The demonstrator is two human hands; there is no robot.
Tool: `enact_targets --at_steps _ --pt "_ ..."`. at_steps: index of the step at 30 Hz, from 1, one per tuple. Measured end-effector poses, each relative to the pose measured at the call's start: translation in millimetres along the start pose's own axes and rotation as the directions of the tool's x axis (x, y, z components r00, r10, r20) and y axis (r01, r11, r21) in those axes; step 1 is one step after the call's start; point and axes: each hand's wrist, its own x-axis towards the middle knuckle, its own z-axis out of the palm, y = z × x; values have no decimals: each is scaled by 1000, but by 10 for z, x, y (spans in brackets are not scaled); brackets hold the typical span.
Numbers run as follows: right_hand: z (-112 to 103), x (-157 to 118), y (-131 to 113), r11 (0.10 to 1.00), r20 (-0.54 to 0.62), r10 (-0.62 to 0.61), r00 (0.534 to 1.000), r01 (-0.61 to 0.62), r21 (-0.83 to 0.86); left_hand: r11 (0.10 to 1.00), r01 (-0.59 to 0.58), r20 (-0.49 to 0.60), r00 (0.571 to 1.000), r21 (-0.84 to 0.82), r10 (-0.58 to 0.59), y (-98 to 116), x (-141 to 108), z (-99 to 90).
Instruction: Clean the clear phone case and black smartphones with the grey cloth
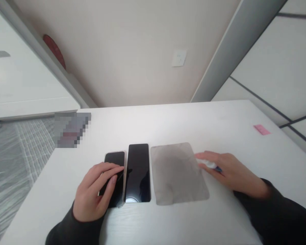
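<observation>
Left hand [94, 192] lies open on a smartphone [116, 159] (glossy black, pale rim); right hand [229, 172] clenches a small white object [207, 164].

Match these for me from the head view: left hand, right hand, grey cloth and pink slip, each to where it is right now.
Things:
1. left hand
2. right hand
3. grey cloth
4. pink slip

Places:
A. far right of the white table
B. lying over the left black phone
C. at the cloth's right edge, around a small white item
D. flat beside the middle black phone

Pairs: 1-B, 2-C, 3-D, 4-A
</observation>
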Motion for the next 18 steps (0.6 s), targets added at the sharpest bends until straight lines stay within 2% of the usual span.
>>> enact_targets --at_steps 1,2,4,6,8,9,11,13,15,18 --pt "8 -22 108 996 -94 92 991 -91 13 1000 1 3 1000 27 -1 17 -42 1" --pt "11 -46 238 983 -206 184 961 -177 50 998 0 19 1000 60 -1 35 -102 7" --pt "-6 -99 529 927 -374 373 849 -319 199 990 -15 87 996 141 3 73 -268 40" --pt "-53 -154 790 855 -478 508 717 -350 384 971 -49 166 986 235 10 103 -461 96" --pt "-114 -204 950 820 -548 571 611 -400 409 947 -99 240 970 307 24 112 -629 159" --pt "-142 -226 985 809 -569 588 575 -411 420 937 -99 263 965 335 8 105 -691 187" --pt "-182 -257 990 798 -597 602 530 -419 433 928 -63 279 959 366 -45 65 -763 227" --pt "-193 -266 961 794 -608 607 512 -416 442 934 -25 280 957 356 -81 -10 -779 242" --pt "-181 -242 952 788 -619 614 490 -430 441 945 -5 278 956 326 -91 -107 -773 240" --pt "-157 -160 994 766 -640 634 434 -469 440 953 21 275 955 302 -108 -240 -780 233"
